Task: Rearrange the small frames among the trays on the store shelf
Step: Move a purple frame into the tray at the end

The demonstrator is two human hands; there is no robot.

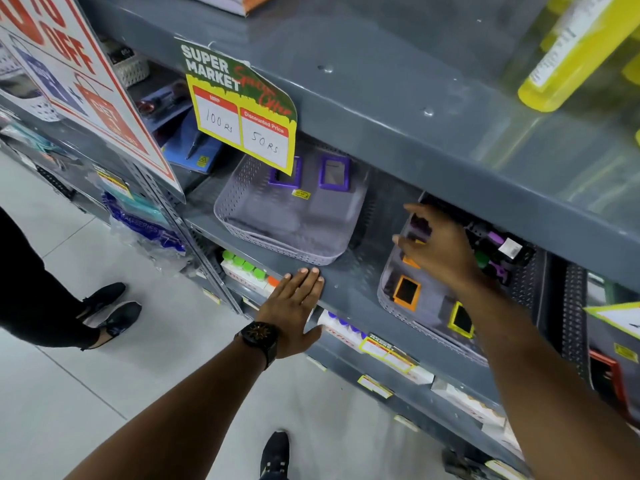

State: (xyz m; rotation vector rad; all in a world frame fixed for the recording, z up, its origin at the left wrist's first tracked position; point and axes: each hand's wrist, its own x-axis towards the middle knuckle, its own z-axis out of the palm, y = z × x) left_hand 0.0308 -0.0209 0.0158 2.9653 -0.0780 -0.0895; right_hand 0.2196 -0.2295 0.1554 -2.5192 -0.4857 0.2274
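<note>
With our left hand (294, 306) flat and empty on the shelf edge (346, 292) and our right hand (440, 247) spread open, holding nothing, over the right tray (391, 299) of frames, a hasty grab could knock the orange frame (407, 292) out, or jostle the two purple frames (334, 173) when we reach the left tray (277, 237).

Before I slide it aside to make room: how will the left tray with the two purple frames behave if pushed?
The left tray looks like thin perforated plastic, so probably light and easy to slide on the smooth shelf. It holds only two purple frames near the back, so it may pivot. The frames lie loose and might shift.
</note>
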